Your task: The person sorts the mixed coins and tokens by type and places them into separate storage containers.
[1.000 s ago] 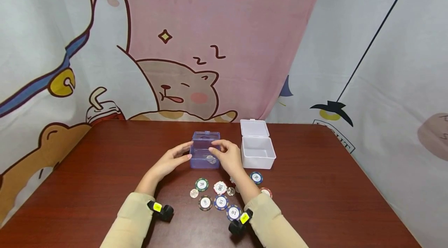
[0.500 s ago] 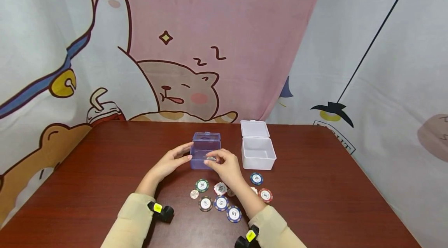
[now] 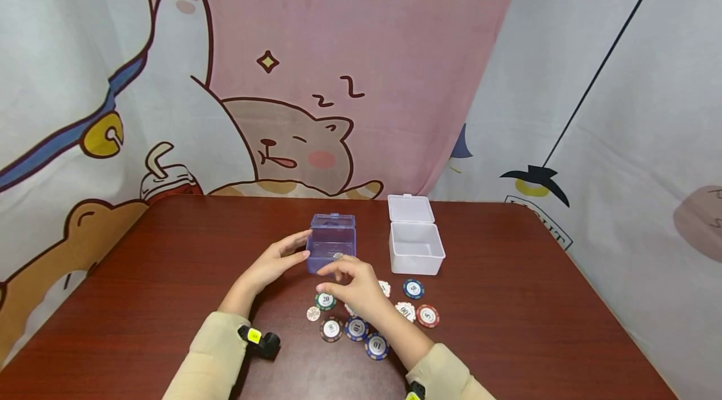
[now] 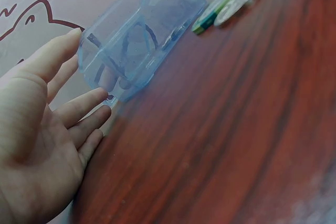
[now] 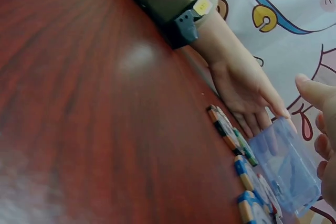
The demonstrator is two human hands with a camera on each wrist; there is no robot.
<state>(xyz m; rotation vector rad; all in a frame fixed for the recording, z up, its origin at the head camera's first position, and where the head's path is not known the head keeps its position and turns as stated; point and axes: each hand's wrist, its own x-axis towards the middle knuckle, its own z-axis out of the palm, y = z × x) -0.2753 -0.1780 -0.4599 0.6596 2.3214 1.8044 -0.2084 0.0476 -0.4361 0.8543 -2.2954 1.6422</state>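
A translucent blue plastic box (image 3: 323, 264) stands on the table with its lid raised. My left hand (image 3: 276, 260) is at its left side, the thumb and fingers extended; the left wrist view shows these fingers (image 4: 84, 106) against one end of the box. Inside the box, just above my right fingers, a silver coin (image 3: 338, 256) shows. My right hand (image 3: 355, 285) hovers before the box, thumb apart from loosely bent fingers, with nothing held. Under and around it lie a green poker chip (image 3: 325, 301), another silver coin (image 3: 313, 313) and blue poker chips (image 3: 376, 346).
Right of the blue box stands a white box (image 3: 417, 262), its lid open. Farther right on the table lie a dark blue chip (image 3: 413, 288), a red chip (image 3: 428, 316) and a white chip (image 3: 405, 311). A black chip (image 3: 331, 328) is nearer me. My right hand hides some chips.
My right hand has drawn back from over the blue box toward me and let go of the silver coin, which is now in the box. The left hand has stayed at the box.
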